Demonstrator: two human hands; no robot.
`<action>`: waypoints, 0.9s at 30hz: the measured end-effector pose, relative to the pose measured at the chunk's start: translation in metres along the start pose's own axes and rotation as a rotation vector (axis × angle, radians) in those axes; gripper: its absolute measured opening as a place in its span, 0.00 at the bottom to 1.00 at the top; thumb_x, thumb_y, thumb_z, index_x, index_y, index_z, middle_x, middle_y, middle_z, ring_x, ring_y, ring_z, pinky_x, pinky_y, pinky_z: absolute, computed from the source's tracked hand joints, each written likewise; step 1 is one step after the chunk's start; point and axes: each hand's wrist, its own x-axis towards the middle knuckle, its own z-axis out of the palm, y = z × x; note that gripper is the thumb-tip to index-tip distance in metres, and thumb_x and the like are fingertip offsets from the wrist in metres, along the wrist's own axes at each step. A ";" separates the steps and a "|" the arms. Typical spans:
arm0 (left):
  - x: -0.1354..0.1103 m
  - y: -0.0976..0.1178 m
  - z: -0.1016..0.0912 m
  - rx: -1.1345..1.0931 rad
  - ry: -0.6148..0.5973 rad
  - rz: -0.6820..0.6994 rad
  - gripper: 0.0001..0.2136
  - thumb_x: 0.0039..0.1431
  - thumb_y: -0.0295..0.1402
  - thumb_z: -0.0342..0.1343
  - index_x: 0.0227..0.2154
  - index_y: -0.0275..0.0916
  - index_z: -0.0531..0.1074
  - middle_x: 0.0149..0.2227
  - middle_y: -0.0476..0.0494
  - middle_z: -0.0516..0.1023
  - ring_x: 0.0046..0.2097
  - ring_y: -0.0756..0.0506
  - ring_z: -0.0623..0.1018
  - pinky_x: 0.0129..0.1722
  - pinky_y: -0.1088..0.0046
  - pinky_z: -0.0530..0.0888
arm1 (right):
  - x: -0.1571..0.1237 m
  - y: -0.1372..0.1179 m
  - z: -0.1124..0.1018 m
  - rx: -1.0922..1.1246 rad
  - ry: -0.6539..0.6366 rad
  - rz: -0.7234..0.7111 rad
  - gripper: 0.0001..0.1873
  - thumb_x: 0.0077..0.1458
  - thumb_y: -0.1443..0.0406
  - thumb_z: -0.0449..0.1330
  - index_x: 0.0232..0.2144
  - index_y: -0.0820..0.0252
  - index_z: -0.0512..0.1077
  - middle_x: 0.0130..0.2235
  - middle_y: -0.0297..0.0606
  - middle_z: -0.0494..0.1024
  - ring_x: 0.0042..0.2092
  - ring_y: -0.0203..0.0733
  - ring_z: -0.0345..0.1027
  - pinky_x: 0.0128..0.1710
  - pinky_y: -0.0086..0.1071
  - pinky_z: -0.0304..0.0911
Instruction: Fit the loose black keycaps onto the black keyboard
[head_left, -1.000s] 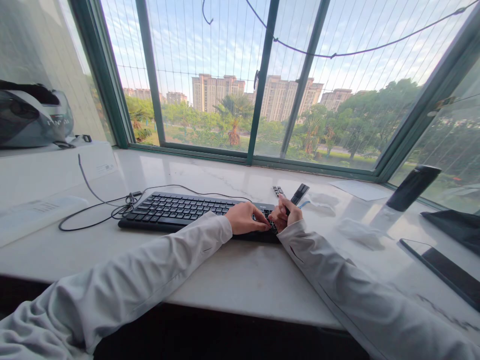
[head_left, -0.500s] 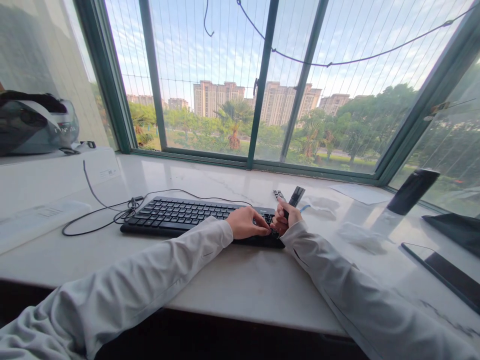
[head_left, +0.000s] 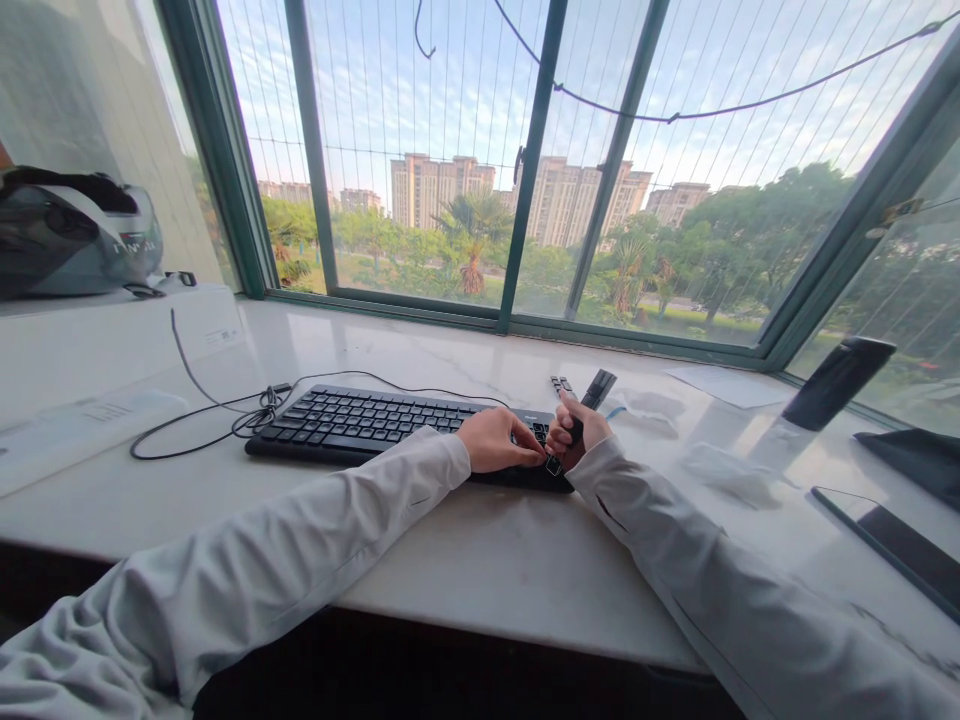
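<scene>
A black keyboard (head_left: 352, 418) lies on the white stone sill, its cable running off the back. My left hand (head_left: 499, 440) rests over its right part, thumb and fingertips pinched together beside a thin wire loop (head_left: 553, 466); whatever they pinch is too small to make out. My right hand (head_left: 576, 432) is wrapped round a black brush-like tool (head_left: 600, 388), tilted, its broad flat end pointing up and away. The wire loop shows just below the right fist, over the number keys. Several loose keycaps (head_left: 561, 384) lie behind the keyboard, near my right hand.
At the right stand a dark cylinder (head_left: 838, 382) and a phone-like dark slab (head_left: 892, 545). Crumpled clear plastic (head_left: 727, 470) and a paper sheet (head_left: 724, 385) lie nearby. A helmet (head_left: 75, 235) sits on a white box (head_left: 202, 325) at left. Windows (head_left: 420, 240) close off the back.
The whole view has shifted slightly. The wire loop below my right fist shows more clearly now. Both hands keep nearly the same place over the keyboard's right end.
</scene>
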 end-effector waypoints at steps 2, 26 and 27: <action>-0.001 0.001 0.000 0.007 0.004 -0.005 0.18 0.46 0.47 0.58 0.37 0.42 0.81 0.29 0.49 0.80 0.33 0.48 0.75 0.34 0.77 0.68 | -0.001 0.002 0.001 0.027 -0.010 -0.041 0.31 0.49 0.45 0.58 0.12 0.56 0.49 0.08 0.26 0.52 0.13 0.31 0.47 0.14 0.28 0.51; -0.003 0.011 0.001 0.103 0.046 -0.095 0.20 0.42 0.52 0.59 0.35 0.47 0.81 0.27 0.50 0.79 0.31 0.48 0.76 0.28 0.77 0.65 | -0.009 0.029 0.000 0.005 -0.056 -0.341 0.31 0.47 0.49 0.62 0.09 0.55 0.49 0.08 0.26 0.49 0.11 0.27 0.39 0.10 0.29 0.39; -0.003 0.010 0.001 0.101 0.052 -0.090 0.20 0.42 0.53 0.59 0.35 0.47 0.81 0.27 0.50 0.79 0.31 0.48 0.76 0.28 0.77 0.65 | -0.009 0.029 -0.001 0.006 -0.050 -0.346 0.32 0.47 0.50 0.62 0.09 0.55 0.48 0.08 0.26 0.49 0.11 0.28 0.39 0.10 0.29 0.39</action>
